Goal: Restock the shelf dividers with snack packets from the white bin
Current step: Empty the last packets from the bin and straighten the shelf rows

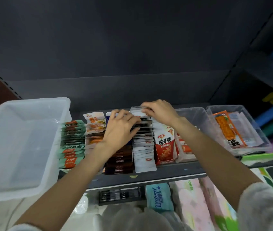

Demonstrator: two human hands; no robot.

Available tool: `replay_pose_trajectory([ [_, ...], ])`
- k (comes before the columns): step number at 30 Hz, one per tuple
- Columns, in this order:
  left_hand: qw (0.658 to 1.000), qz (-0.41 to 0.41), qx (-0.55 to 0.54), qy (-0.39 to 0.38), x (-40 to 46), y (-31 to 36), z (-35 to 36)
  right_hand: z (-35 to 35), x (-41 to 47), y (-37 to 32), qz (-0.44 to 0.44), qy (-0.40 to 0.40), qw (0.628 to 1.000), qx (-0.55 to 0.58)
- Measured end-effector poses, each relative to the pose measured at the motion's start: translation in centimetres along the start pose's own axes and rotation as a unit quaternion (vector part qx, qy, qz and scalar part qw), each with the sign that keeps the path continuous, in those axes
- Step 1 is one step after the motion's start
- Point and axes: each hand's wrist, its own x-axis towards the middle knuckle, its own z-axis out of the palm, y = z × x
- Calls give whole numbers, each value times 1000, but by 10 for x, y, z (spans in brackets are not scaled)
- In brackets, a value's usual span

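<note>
At nine o'clock from your hands sits the white bin [24, 139], a deep, translucent plastic tub with rounded corners, resting on the grey shelf [149, 176]. Just right of it runs a row of green packets [71, 144] with orange labels, then a row of pale orange packets [94, 129], both standing on edge and too tightly packed to count.

Your left hand [119, 129] lies over the row of dark brown packets [120, 160], its fingers curled toward three o'clock, tips touching the back of the row of white packets [145, 150]; you cannot tell whether they pinch one. Those white packets are flat, glossy pouches with a small red mark.

Your right hand [160, 111], at one o'clock from the left, grips the rearmost white packets from above, fingers bent over their top edges.

At three o'clock stands one red and white pouch [165, 144] printed with curly snacks. Beyond it sit two clear plastic boxes: the near box [194, 117] and the far box [242, 129], which holds long orange packets [229, 130].
</note>
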Motion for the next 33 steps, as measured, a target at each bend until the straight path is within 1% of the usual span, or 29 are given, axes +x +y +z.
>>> replay_pose_trajectory([
  [3,1000,-14,18,-12,0,1,-1,1,0,2,-26,-30,999,-36],
  [5,999,-10,26,-20,4,1,0,-2,-2,4,-26,-55,998,-23],
  [6,999,-9,26,-18,7,1,-1,-4,-4,5,-20,-70,997,5],
  [9,999,-31,19,0,18,-4,1,-8,-14,6,17,-105,984,144],
  [10,999,-45,14,4,22,-6,2,-8,-17,6,22,-112,980,163],
  [12,997,-71,2,11,26,-6,6,-6,-22,4,13,-115,987,113],
  [14,997,-73,-12,29,26,-4,9,-1,-21,1,-7,-86,996,31],
  [16,997,-39,-18,68,20,0,7,1,-17,0,-25,-55,998,12],
  [18,995,24,-26,89,11,3,0,2,-14,1,-31,-44,998,28],
  [19,995,58,-27,74,5,5,-2,3,-13,3,-32,-41,998,32],
  [21,994,105,-17,-1,-5,7,-4,4,-12,5,-33,-35,998,28],
  [23,990,114,1,-85,-13,8,2,4,-12,6,-33,-31,999,23],
  [25,986,105,16,-125,-17,9,11,4,-11,6,-34,-30,999,22],
  [26,987,102,23,-124,-17,11,14,4,-11,6,-35,-31,999,23],
  [28,991,99,29,-88,-15,14,19,3,-11,5,-36,-36,998,28],
  [30,994,91,20,-50,-12,16,25,2,-12,4,-36,-43,998,34],
  [33,998,66,2,-18,-10,16,33,1,-14,3,-31,-56,997,42],
])
